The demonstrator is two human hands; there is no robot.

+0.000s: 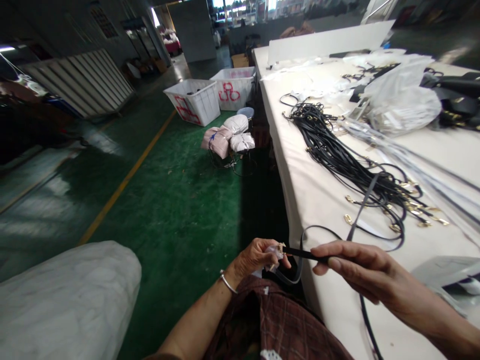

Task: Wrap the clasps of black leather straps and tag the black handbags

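Well, the green floor [176,215] of the workshop stretched away on the left, with white crates [193,102] standing on it in the distance and a bulging white sack [63,300] close beside the seated person. Alongside ran a long table [318,220] under a pale cover, carrying a clear plastic bag [403,102] and a loose heap of thin black straps [337,155] tipped with gold metal fittings. Just off the table's near edge, above a checked brown lap [277,320], two hands worked on one black strap [305,254], held out level between them. The left grip [257,259] was curled closed around the strap's gold clasp [279,248] and a scrap of white paper [273,257], with a thin bangle [226,281] on that wrist. The right grip [354,262] pinched the strap further along between thumb and fingers. That strap looked light, limp and a little slick, likely to flop and twist unless held close to its end; the rigid clasp seemed the surest place to take hold, though something so small would want a firm pinch.
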